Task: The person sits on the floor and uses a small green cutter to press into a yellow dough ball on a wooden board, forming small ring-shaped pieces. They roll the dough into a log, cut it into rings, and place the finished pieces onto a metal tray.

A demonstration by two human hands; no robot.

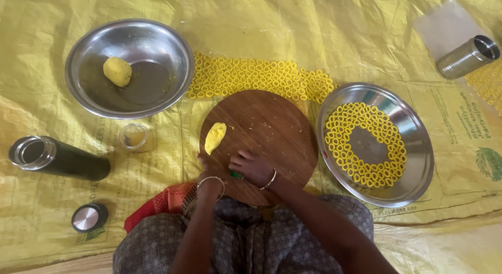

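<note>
Take the round wooden board as your marker; everything else sits around it on the yellow sheet.

Far to its left lies a dark flask on its side, mouth open, with its round cap below it and apart from it. Up and left of the board stands a steel bowl holding one yellow dough ball. Just off the board's left edge you have a small clear cup.

On the board's left part rests a small oval dough piece, free of both hands. Your left hand sits at the board's lower left edge, just below that piece; most of the hand is hidden, so you cannot tell whether it is closed or loose. Your right hand presses on the board's lower middle, fingers curled over a small green thing that peeks out beneath them.

Above the board runs a band of yellow dough rings laid on the sheet. Right of the board, touching its edge, is a steel plate with more rings arranged in a circle. Further up and right lies a steel tumbler on its side.
</note>
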